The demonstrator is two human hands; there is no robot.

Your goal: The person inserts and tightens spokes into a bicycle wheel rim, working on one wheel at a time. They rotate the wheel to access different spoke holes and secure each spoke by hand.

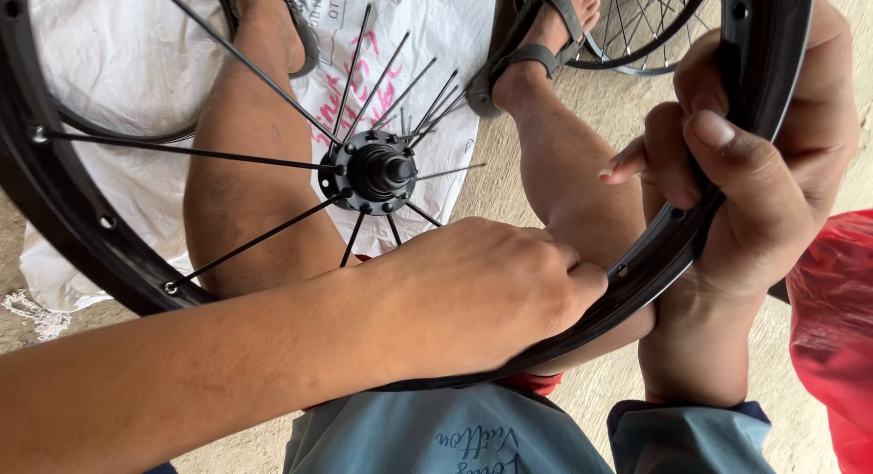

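Two hands are working on a black rim [55, 210] held over the person's knees. The right hand [773, 165] is wrapping its fingers and thumb tightly around the rim's right side, while the left hand [482, 292] is pinching, fingers curled nearly shut, at the rim's lower edge. Thin spokes [264, 236] are fanning from the hub [377, 171] at the rim's centre, several reaching the rim's left side.

**Bags on the floor, that's about it**

We've got a white woven sack [136, 65] spread flat on the concrete under our legs, with pink and dark print near the middle and top. Its frayed corner sits at the lower left. Off to the right edge we see a shiny red plastic bag [832, 328], crumpled.
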